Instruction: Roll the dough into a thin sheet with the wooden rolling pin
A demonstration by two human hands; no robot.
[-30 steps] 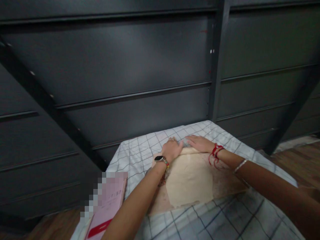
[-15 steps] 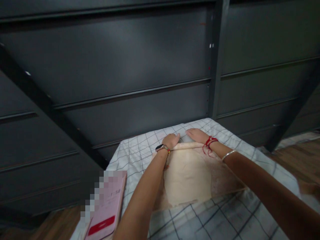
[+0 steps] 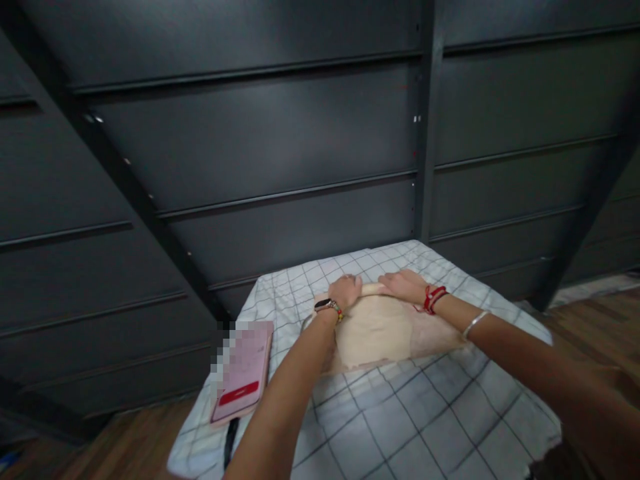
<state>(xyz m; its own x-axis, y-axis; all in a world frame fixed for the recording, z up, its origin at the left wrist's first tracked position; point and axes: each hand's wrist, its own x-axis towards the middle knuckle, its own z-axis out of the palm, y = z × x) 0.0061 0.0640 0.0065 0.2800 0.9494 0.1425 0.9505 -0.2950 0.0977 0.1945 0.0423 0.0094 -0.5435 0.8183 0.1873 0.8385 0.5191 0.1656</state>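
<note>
A thin, pale sheet of dough [image 3: 375, 333] lies spread on a brownish board [image 3: 437, 333] on the table. Across its far edge runs a pale rod that looks like a rolling pin [image 3: 371, 289]. My left hand [image 3: 346, 288], with a watch at the wrist, curls over the rod's left part. On the right part rests my right hand [image 3: 403, 285], its fingers bent over the rod; red strings and a silver bangle circle that arm. Both hands hide much of the rod, so I cannot tell whether dough is wrapped round it.
A white checked cloth [image 3: 380, 420] covers the table. To the left of my left arm lies a phone [image 3: 245, 370] in a pink case, partly pixelated. A dark panelled metal wall [image 3: 300, 140] stands behind the table, and wooden floor [image 3: 600, 333] shows at the right.
My fingers were stretched out past the rod and now bend over it. The hands have drawn back onto it. The view has shifted, bringing more of the table's near side into sight.
</note>
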